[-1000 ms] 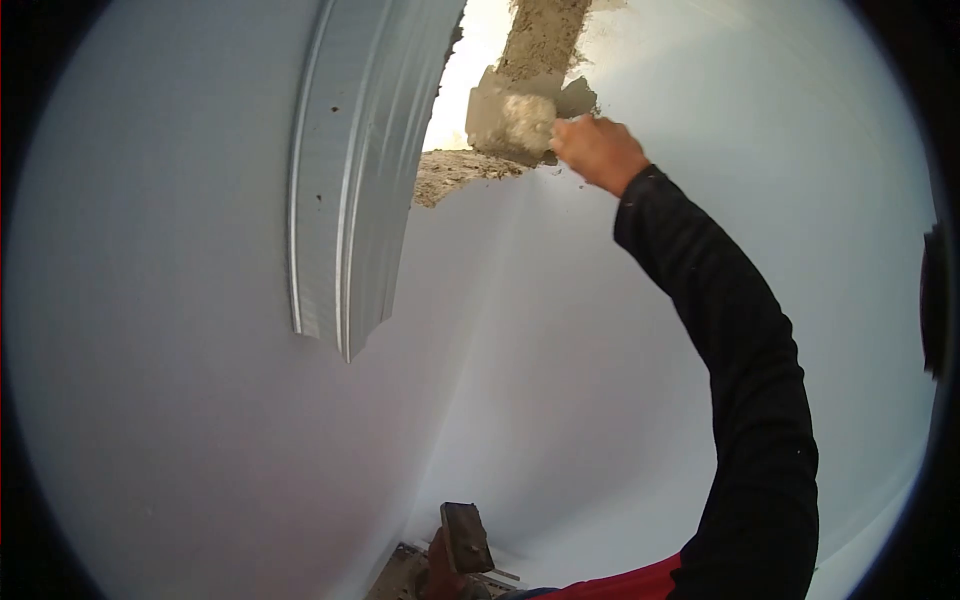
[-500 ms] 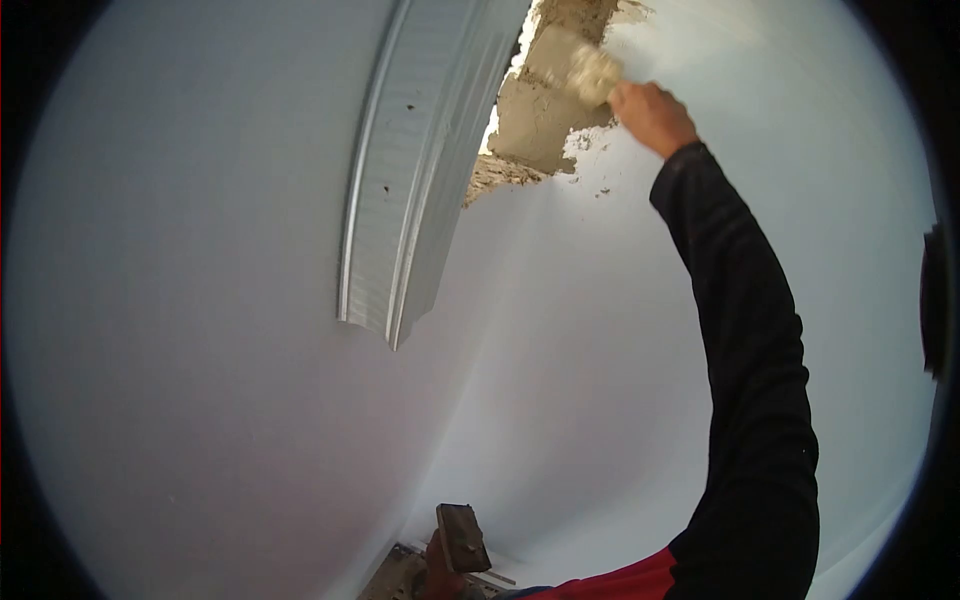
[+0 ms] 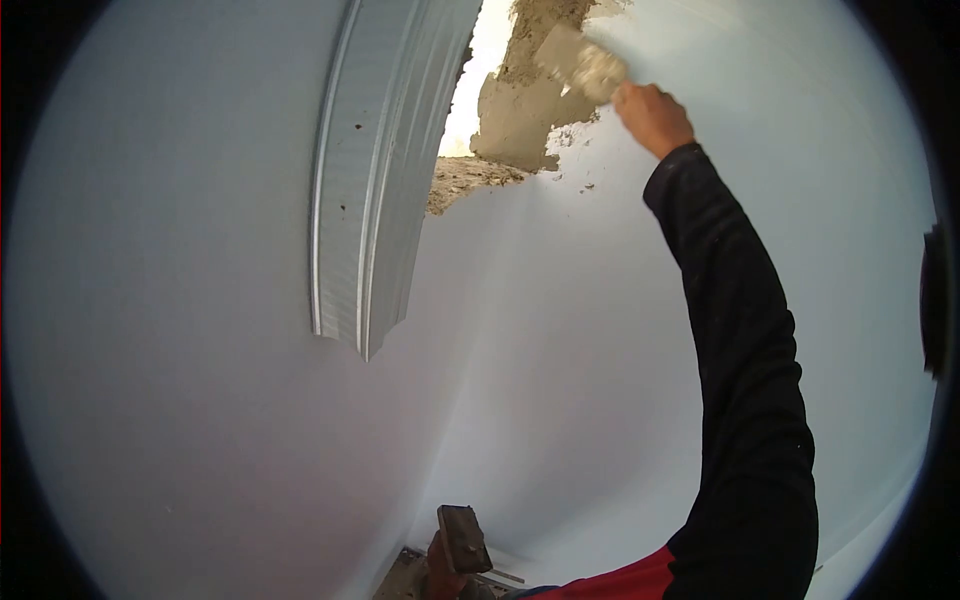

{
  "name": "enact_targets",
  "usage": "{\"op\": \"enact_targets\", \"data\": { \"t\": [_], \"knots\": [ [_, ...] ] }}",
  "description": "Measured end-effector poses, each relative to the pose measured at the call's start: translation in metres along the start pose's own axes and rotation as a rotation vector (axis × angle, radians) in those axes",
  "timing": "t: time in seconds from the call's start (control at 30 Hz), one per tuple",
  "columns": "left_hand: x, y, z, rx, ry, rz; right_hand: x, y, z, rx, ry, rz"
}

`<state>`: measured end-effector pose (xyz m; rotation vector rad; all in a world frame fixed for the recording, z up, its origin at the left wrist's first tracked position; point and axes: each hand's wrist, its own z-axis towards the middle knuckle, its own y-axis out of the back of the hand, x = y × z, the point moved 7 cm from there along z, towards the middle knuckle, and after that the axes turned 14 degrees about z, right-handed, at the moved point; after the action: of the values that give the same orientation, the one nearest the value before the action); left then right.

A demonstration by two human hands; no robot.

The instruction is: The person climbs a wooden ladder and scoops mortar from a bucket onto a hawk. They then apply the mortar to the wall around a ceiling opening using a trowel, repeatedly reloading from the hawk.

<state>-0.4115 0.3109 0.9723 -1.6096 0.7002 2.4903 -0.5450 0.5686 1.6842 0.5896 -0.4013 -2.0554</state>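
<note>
We see the right hand at the upper right of centre, its fingers closed around the handle end of a trowel. The trowel is blurred; its blade points to the upper left and carries a lump of mortar near the hand. In the view, the blade overlaps the upper part of a damp mortar patch; we cannot tell whether the two touch.

At the bottom centre, we locate the left hand behind a dark rectangular board. The board is tilted and bears a small lump on its face. The left fingers are largely hidden, so we cannot tell how they close.

To the left of the patch, we note a bright opening, with a rough masonry edge below it. A ribbed metal profile extends down from the top edge, left of centre. Mortar crumbs cling to the pale wall just below the patch. A black sleeve covers the right arm, with red fabric at the bottom edge.
</note>
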Motion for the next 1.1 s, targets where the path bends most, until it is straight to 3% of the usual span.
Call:
{"op": "enact_targets", "data": {
  "t": [0.03,0.1,0.23,0.37,0.43,0.53,0.6,0.7,0.87,1.1],
  "knots": [
    [0.009,-0.008,-0.003,0.066,0.091,-0.033,0.0,0.007,0.001,-0.025,0.001,-0.011],
    [0.013,-0.013,-0.002,0.058,0.085,-0.032,0.006,0.011,-0.002,-0.056,0.007,-0.023],
    [0.017,-0.008,0.003,0.064,0.042,0.003,0.055,-0.041,-0.042,0.271,0.204,0.029],
    [0.021,-0.007,0.009,0.06,0.014,0.035,0.069,-0.061,-0.049,0.281,0.272,0.024],
    [0.023,-0.012,0.01,0.061,0.011,0.042,0.057,-0.06,-0.029,0.206,0.27,-0.014],
    [0.025,-0.018,0.004,0.064,0.015,0.052,0.033,-0.025,0.006,0.089,0.053,0.009],
    [0.024,-0.019,-0.003,0.068,0.018,0.059,0.023,-0.003,0.018,-0.058,0.048,0.027],
    [0.019,-0.019,-0.008,0.066,0.006,0.071,0.034,-0.001,0.007,-0.072,0.117,0.0],
    [0.016,-0.007,-0.008,0.065,-0.036,0.12,0.083,-0.046,-0.042,0.284,0.213,0.034],
    [0.009,-0.016,0.003,0.031,-0.06,0.087,0.083,-0.078,-0.012,0.259,0.233,-0.009]
  ]
}}
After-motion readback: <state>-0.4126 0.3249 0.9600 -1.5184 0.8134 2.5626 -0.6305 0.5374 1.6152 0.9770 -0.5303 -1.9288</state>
